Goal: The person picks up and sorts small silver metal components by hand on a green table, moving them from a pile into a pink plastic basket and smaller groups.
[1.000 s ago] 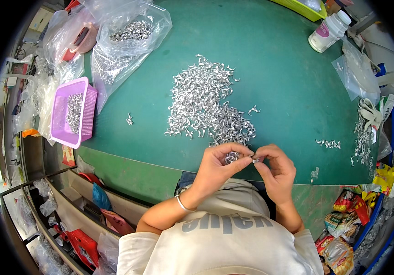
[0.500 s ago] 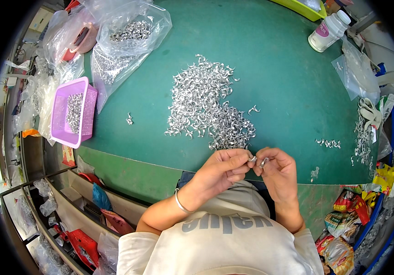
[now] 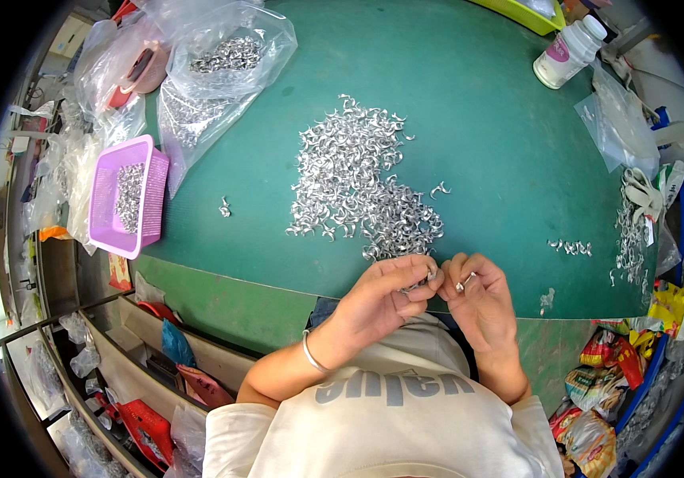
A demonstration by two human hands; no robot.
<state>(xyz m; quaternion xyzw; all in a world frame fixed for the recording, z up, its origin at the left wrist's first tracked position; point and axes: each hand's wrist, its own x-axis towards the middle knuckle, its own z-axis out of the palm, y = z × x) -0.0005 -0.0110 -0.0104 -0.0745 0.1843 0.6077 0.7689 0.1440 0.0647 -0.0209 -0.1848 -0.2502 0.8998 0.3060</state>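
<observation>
At the near edge of the green table, my two hands are close together, fingertips almost touching. Between the thumb and fingers of my left hand sits a small curved metal piece, partly covered by the fingers. My right hand pinches another small shiny metal piece. Just beyond my hands lies a large pile of curved silver metal pieces. One stray piece rests to the right of the pile, and a few more lie to its left.
On the left stand a purple basket of metal pieces and a clear plastic bag holding more. A short row of pieces and a heap lie at right. A white bottle stands far right.
My fingers have shifted slightly, and the piece in my right hand has turned. The piece in my left hand sits deeper among the fingers. The pile looks the same.
</observation>
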